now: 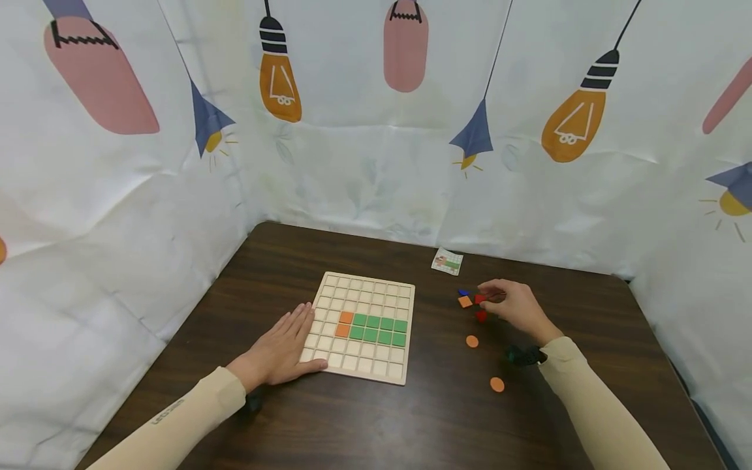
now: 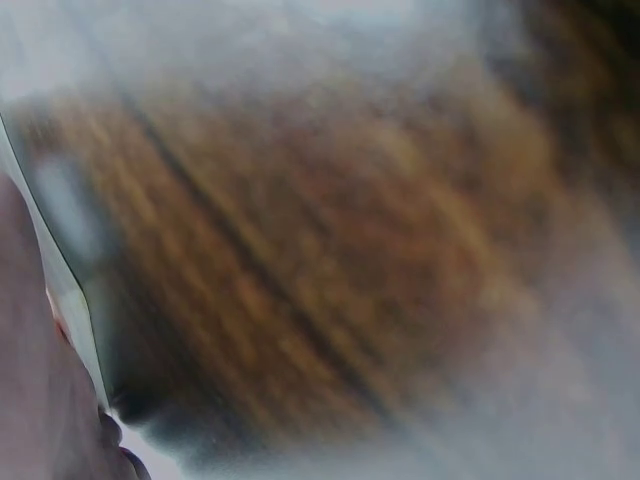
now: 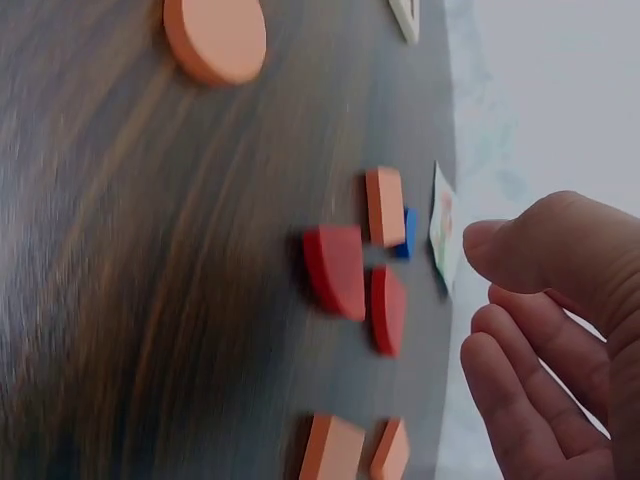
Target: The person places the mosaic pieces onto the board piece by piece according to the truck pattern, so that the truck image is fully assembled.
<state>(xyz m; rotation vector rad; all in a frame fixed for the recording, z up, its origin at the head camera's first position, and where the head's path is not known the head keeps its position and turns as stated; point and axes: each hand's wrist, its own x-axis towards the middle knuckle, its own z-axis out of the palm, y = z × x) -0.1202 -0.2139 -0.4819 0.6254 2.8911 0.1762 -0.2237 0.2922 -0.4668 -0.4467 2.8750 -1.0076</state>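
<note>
My left hand [image 1: 282,346] rests with straight fingers along the left edge of a pale wooden grid board [image 1: 369,369], thumb at its near edge. Set in the grid are green square tiles [image 1: 385,324] in two rows, with two orange square tiles [image 1: 344,324] at their left end. My right hand [image 1: 514,307] hovers by the loose pieces, thumb apart from bent fingers, nothing between them. Close to it lie a red quarter-round piece [image 3: 337,272], a second red piece [image 3: 389,310], an orange square block [image 3: 384,207] and a blue piece [image 3: 405,235]. The left wrist view is mostly blurred wood.
A small picture card [image 1: 448,262] lies near the back edge of the dark wooden table [image 1: 376,431]. Two orange discs [image 1: 472,341] sit nearer, right of the board. More orange blocks [image 3: 332,448] show low in the right wrist view. A printed cloth [image 1: 352,170] hangs behind the table.
</note>
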